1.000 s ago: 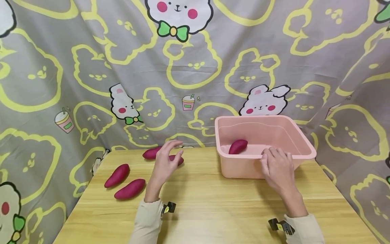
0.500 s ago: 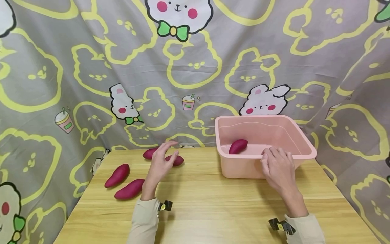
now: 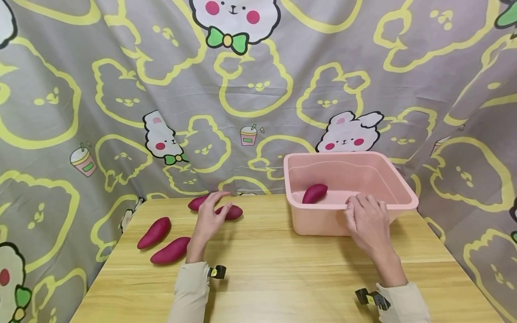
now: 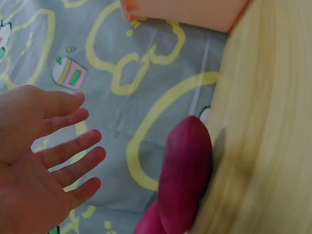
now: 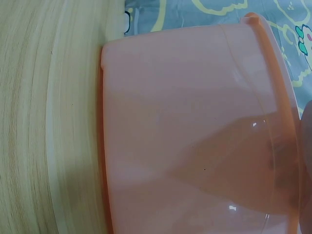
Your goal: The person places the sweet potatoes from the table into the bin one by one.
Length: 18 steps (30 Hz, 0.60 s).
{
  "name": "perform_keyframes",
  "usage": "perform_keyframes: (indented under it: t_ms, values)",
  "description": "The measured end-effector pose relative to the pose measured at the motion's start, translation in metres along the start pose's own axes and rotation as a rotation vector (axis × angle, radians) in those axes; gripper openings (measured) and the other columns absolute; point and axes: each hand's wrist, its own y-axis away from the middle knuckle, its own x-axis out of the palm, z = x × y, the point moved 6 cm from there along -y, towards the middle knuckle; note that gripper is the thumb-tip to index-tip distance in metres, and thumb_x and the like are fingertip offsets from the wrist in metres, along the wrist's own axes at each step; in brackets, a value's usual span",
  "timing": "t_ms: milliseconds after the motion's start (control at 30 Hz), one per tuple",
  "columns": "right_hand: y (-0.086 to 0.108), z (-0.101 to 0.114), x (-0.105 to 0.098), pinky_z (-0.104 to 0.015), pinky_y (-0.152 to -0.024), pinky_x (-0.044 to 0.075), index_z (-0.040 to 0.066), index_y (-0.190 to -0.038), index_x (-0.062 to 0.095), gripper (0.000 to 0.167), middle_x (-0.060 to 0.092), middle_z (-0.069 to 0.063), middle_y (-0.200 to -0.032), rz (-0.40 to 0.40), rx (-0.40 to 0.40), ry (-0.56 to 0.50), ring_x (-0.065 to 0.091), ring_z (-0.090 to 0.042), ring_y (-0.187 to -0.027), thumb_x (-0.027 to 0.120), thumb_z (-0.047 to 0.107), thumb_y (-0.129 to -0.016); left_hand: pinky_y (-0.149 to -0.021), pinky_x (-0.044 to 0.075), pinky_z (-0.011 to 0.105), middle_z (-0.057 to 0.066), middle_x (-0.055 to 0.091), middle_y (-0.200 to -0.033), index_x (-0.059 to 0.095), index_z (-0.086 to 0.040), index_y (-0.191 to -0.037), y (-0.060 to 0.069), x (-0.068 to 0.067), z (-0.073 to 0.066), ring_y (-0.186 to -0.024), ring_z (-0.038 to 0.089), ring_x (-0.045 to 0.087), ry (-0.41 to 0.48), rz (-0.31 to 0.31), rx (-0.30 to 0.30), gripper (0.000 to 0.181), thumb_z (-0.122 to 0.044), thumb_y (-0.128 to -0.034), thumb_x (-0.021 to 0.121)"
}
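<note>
My left hand point(image 3: 207, 224) hovers over the table with fingers spread, nothing in its grasp. Just beyond its thumb lies a purple sweet potato point(image 3: 232, 212), and another sweet potato point(image 3: 197, 203) sits partly hidden behind the fingers. In the left wrist view a gap separates the hand point(image 4: 29, 151) from the nearer sweet potato point(image 4: 185, 170). My right hand point(image 3: 368, 226) grips the front rim of a pink plastic tub point(image 3: 319, 222), fingers curled over the edge. Inside that tub rests one sweet potato point(image 3: 315, 194).
Two more sweet potatoes lie at the table's left, one farther back point(image 3: 154, 233) and one nearer point(image 3: 171, 251), close to my left wrist. A patterned grey curtain point(image 3: 258, 98) hangs behind and beside the wooden table point(image 3: 274, 278).
My left hand has moved left and slightly lower, uncovering more of the sweet potato by its thumb. My right hand stays on the tub's rim.
</note>
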Motion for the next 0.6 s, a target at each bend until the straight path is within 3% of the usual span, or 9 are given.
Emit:
perform_keyframes:
  t_ms: [600]
  values:
    - [-0.001, 0.000, 0.001, -0.050, -0.075, 0.035, 0.006, -0.088, 0.059, 0.032, 0.060, -0.011, -0.085, 0.009, 0.003, 0.003, 0.051, -0.036, -0.082, 0.035, 0.022, -0.101, -0.106, 0.041, 0.060, 0.022, 0.065, -0.128, 0.069, 0.002, -0.125, 0.008, 0.023, 0.043, -0.125, 0.043, 0.056, -0.025, 0.093, -0.047, 0.035, -0.006, -0.0917, 0.076]
